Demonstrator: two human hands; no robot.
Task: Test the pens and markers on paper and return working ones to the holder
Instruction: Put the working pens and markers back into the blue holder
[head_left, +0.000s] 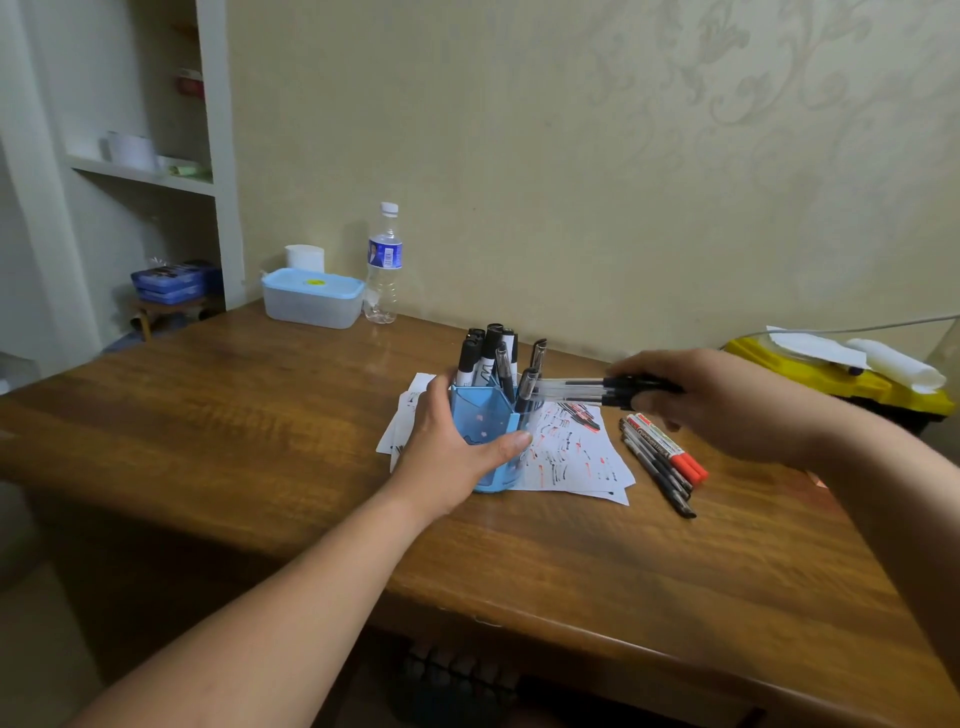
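Note:
A blue plastic holder (480, 415) stands on scribbled white paper (576, 457) in the middle of the wooden table (260, 415). Several black-capped markers and pens (488, 353) stick up out of it. My left hand (447, 447) wraps around the holder's near side. My right hand (727, 400) grips a bundle of clear pens with black caps (597, 391), held level, their ends reaching over the holder's right rim. More pens and red-capped markers (662, 460) lie on the table just right of the paper, below my right hand.
A lidded plastic box (311, 299), a white roll (305, 257) and a water bottle (384, 265) stand at the table's back left by the wall. A yellow and black case (852, 384) with white cloth on it sits at the far right. Shelves stand to the left.

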